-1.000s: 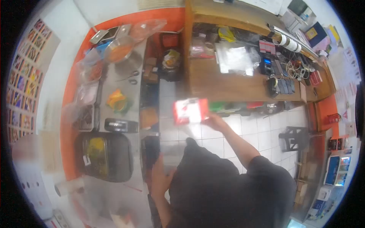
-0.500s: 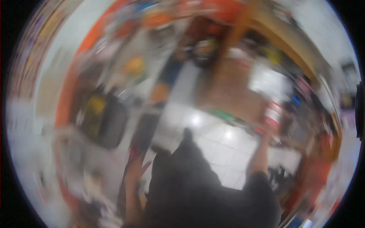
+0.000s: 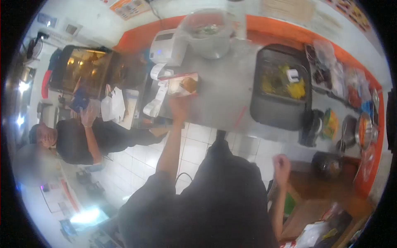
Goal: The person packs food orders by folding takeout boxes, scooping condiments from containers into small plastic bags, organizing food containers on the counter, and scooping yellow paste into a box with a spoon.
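My left hand (image 3: pixel 180 106) reaches over the steel counter, its blurred fingers closed at the near edge of a red-and-white food box (image 3: pixel 175 88). A browned piece of food (image 3: pixel 189 84) lies in the box's right part. White paper strips (image 3: pixel 156 103) hang beside it, in front of a white receipt printer (image 3: pixel 168 47). My right hand (image 3: pixel 281 166) hangs right of my body, fingers curled, with nothing visible in them. It is nearest to the counter's front edge and a wooden cabinet.
A black tray (image 3: pixel 257 103) with yellow food stands on the counter (image 3: pixel 225 89). Behind the printer is a large clear tub (image 3: pixel 209 43). A co-worker (image 3: pixel 74 140) in dark clothes stands at left, holding something blue near a lit display case (image 3: pixel 84 66). A wooden cabinet (image 3: pixel 306 177) is at lower right.
My view has swung round to face the counter. A red-and-white object was at my right hand; now a red-and-white box is at my left. My right hand has curled without it.
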Demonstrator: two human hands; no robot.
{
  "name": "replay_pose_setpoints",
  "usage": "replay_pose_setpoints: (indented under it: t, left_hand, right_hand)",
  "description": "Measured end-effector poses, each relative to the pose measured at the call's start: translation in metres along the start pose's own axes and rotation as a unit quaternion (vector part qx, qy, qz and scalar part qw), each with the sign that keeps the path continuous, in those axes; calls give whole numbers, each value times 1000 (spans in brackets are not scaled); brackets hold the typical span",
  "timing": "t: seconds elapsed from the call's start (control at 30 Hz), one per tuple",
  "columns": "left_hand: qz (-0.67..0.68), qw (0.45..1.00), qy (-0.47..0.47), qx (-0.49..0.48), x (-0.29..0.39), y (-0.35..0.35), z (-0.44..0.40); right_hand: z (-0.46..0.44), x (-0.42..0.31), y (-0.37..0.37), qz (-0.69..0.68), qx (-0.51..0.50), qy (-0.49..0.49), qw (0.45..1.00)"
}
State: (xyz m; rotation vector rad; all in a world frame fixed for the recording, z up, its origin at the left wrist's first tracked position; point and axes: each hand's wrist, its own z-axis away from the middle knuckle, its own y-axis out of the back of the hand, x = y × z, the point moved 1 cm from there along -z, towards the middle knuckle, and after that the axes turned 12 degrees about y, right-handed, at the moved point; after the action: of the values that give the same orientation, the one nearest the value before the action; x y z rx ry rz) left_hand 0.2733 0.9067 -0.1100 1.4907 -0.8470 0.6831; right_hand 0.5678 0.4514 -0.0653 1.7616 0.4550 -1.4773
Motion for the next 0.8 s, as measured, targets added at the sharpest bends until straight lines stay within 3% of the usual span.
replay_pose_setpoints:
  t: [0.07, 0.1, 0.17, 0.23, 0.3, 0.33, 0.37, 0.4, 0.43, 0.5, 0.53, 0.57, 0.63, 0.7, 0.77, 0.8]
  left_hand:
    - [-154, 978, -101, 100, -23, 8, -54]
    - [-152, 979, -86, 105, -32, 10, -76]
    - [-306, 944, -121, -21, -57, 12, -100]
    - [-301, 943, -134, -34, -75, 16, -103]
    - [-217, 971, -91, -48, -40, 27, -106]
    - [-150, 986, -18, -73, -27, 28, -94]
    - [-150, 985, -20, -84, -28, 24, -83]
    - [-18, 982, 90, -164, -32, 17, -72]
    - [111, 943, 203, -238, -37, 10, -61]
    - [93, 937, 188, -280, -13, 9, -53]
    - [75, 931, 168, -314, -5, 10, -50]
    - [76, 927, 172, -324, -14, 11, -50]
    - [-122, 984, 1, -131, -38, 23, -66]
    - [-240, 966, -86, 43, -45, 35, -87]
    - [-100, 992, 68, -23, -51, 38, -100]
    - [-99, 992, 73, -37, -63, 35, -102]
  right_hand:
    - [-76, -53, -70, 39, -112, 92, 989]
    - [-105, -68, -104, 53, -146, 132, 979]
    - [-157, -104, -167, 93, -211, 169, 958]
    - [-193, -133, -225, 62, -263, 105, 957]
    - [-213, -123, -282, 51, -293, 116, 948]
    - [-214, -120, -307, 53, -291, 107, 949]
    - [-215, -121, -330, 26, -235, 177, 955]
    - [-217, -123, -346, 2, -178, 247, 952]
    - [-217, -125, -354, 7, -176, 238, 955]
    - [-215, -126, -362, -129, -200, 79, 968]
    - [-220, -127, -356, -43, -221, -3, 974]
    - [-219, -104, -352, -38, -218, -13, 975]
    - [-211, -35, -345, 75, -179, 46, 980]
    - [-207, -6, -326, 143, -141, 56, 978]
    - [-194, 9, -314, 215, -111, 57, 969]
    - [-193, 12, -312, 242, -98, 55, 964]
